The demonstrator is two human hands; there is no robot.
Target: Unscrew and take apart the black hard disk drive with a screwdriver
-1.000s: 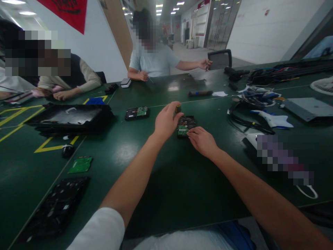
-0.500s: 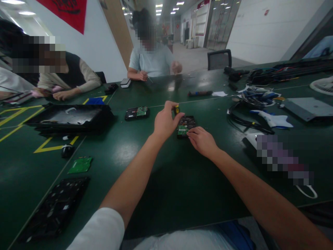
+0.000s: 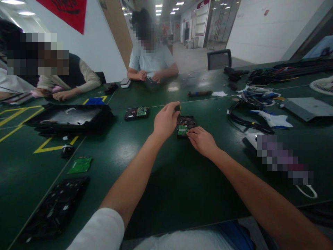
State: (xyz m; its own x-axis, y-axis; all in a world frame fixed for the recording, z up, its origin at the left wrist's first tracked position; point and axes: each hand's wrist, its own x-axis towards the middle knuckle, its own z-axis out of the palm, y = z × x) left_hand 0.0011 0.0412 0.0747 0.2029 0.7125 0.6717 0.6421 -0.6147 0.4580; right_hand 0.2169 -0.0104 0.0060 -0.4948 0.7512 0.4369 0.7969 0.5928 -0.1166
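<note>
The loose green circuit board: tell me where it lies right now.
In the head view the green circuit board lies flat on the table, far left of both hands, between the small black mouse-like object and the black keyboard panel.

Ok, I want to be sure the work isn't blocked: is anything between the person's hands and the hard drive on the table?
Nothing visible. The left hand holds a small screwdriver upright over the hard drive, and the right hand rests against the drive's near edge. The green table around it is bare.

Black hard drive flat, green board up
</note>
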